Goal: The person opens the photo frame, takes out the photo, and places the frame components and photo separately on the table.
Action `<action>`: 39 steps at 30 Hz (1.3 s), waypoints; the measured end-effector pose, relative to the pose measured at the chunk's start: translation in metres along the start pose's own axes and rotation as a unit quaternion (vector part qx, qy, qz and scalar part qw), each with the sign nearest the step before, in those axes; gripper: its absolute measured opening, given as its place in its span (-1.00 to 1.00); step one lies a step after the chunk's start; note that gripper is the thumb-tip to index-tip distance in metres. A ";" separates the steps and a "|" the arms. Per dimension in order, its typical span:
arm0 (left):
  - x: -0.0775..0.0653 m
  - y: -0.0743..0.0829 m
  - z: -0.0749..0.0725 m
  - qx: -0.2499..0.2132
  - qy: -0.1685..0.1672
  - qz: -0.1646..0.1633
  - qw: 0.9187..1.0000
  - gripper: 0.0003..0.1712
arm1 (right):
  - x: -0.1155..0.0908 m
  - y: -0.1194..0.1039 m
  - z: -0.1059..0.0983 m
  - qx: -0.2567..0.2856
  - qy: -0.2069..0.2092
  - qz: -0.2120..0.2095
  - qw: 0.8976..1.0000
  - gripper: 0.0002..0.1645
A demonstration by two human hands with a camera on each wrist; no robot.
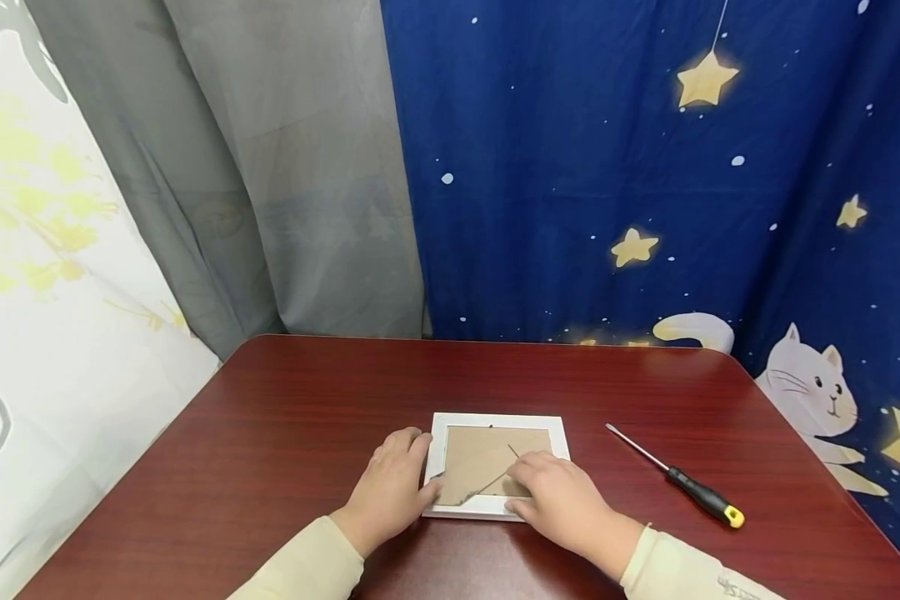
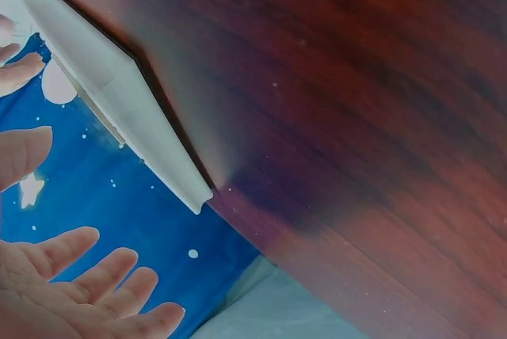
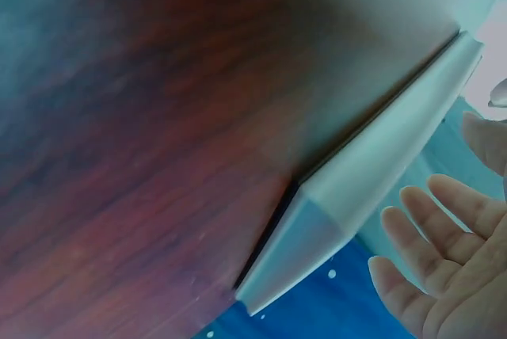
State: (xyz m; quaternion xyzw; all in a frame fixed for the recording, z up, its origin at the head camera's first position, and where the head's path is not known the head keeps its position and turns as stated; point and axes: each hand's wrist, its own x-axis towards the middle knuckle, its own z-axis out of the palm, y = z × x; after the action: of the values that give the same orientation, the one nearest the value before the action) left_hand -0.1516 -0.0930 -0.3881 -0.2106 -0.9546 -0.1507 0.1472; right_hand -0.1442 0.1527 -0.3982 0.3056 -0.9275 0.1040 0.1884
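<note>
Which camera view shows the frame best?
The head view: it shows the frame from above, with its brown backing, although the right hand hides one part and the left hand overlaps the left edge. Both wrist views show mainly its white outer sides at a slant, not the backing's face.

Soft glare on tabletop (image 1: 450,557)

a starry blue curtain (image 1: 525,183) and reddish table (image 1: 300,417) suggest a home.
</note>
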 end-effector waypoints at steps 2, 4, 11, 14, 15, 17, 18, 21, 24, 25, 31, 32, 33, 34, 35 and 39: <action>0.000 0.000 0.000 -0.001 0.000 0.000 1.000 -0.41 | 0.001 -0.002 0.001 0.001 -0.007 -0.011 1.000 -0.66; 0.000 0.000 -0.001 -0.001 0.000 -0.001 1.000 -0.41 | 0.002 -0.004 0.003 -0.001 -0.013 -0.019 1.000 -0.68; -0.002 -0.001 -0.002 -0.002 0.002 0.000 1.000 -0.42 | 0.006 -0.013 0.005 -0.013 -0.034 -0.035 0.999 -0.65; -0.003 -0.002 -0.002 -0.001 0.005 0.001 1.000 -0.42 | 0.009 -0.017 0.007 -0.023 -0.039 -0.041 0.998 -0.64; -0.003 -0.002 -0.001 -0.001 0.005 0.002 1.000 -0.41 | 0.009 -0.018 0.007 -0.026 -0.039 -0.042 0.998 -0.64; -0.003 -0.003 -0.001 0.001 0.006 0.003 1.000 -0.41 | 0.010 -0.020 0.009 -0.033 -0.039 -0.046 0.998 -0.65; -0.004 -0.003 -0.001 0.001 0.008 0.004 1.000 -0.41 | 0.011 -0.021 0.009 -0.036 -0.038 -0.047 0.998 -0.65; -0.004 -0.004 0.000 0.002 0.013 0.007 1.000 -0.42 | 0.012 -0.023 0.010 -0.042 -0.035 -0.046 0.997 -0.66; -0.005 -0.004 0.000 0.000 0.014 0.009 1.000 -0.43 | 0.013 -0.024 0.011 -0.043 -0.035 -0.042 0.998 -0.66; -0.005 -0.005 0.000 -0.001 0.013 0.008 1.000 -0.43 | 0.013 -0.025 0.011 -0.043 -0.035 -0.041 0.998 -0.67; -0.005 -0.005 -0.001 -0.003 0.007 0.005 1.000 -0.42 | 0.012 -0.026 0.011 -0.038 -0.032 -0.043 0.998 -0.71; -0.005 -0.005 -0.001 -0.003 0.007 0.005 1.000 -0.42 | 0.012 -0.026 0.011 -0.039 -0.029 -0.045 0.998 -0.72; -0.005 -0.005 -0.001 -0.004 0.007 0.005 1.000 -0.42 | 0.012 -0.026 0.011 -0.039 -0.027 -0.048 0.998 -0.73; -0.005 -0.005 -0.001 -0.003 0.006 0.004 1.000 -0.42 | 0.012 -0.026 0.011 -0.039 -0.024 -0.050 0.998 -0.74; -0.005 -0.005 -0.002 -0.003 0.005 0.004 1.000 -0.42 | 0.013 -0.026 0.011 -0.040 -0.023 -0.051 0.998 -0.75; -0.005 -0.005 -0.002 -0.002 0.001 0.001 1.000 -0.42 | 0.013 -0.026 0.011 -0.045 -0.020 -0.054 0.997 -0.77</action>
State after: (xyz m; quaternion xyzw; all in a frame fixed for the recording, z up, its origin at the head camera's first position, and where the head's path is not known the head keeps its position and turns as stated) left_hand -0.1489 -0.1003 -0.3889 -0.2118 -0.9538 -0.1530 0.1483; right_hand -0.1411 0.1216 -0.4011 0.3486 -0.9168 0.0460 0.1891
